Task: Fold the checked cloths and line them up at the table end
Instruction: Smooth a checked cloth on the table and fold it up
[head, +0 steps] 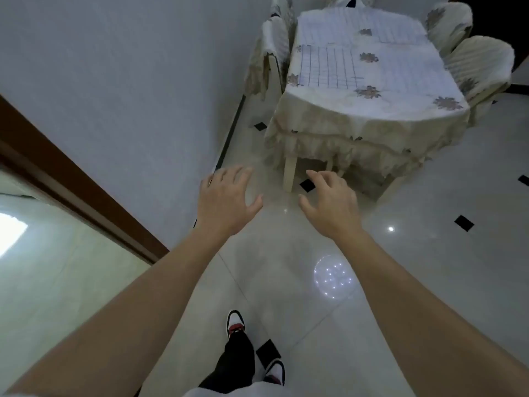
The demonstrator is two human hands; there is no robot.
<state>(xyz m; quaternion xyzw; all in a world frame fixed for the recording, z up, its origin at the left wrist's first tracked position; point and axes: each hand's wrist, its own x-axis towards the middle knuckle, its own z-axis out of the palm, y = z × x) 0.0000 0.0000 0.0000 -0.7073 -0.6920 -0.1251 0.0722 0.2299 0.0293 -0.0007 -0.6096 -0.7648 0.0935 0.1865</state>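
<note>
Head view: the left hand [226,196] and right hand [329,202] reach out above the glossy tiled floor [286,296], fingers loosely spread, gripping nothing; the checked cloths [329,65] lie flat on the floral-clothed table [400,90] at one o'clock, well apart from both hands; covered chairs [478,64] stand at two o'clock beside it.
</note>
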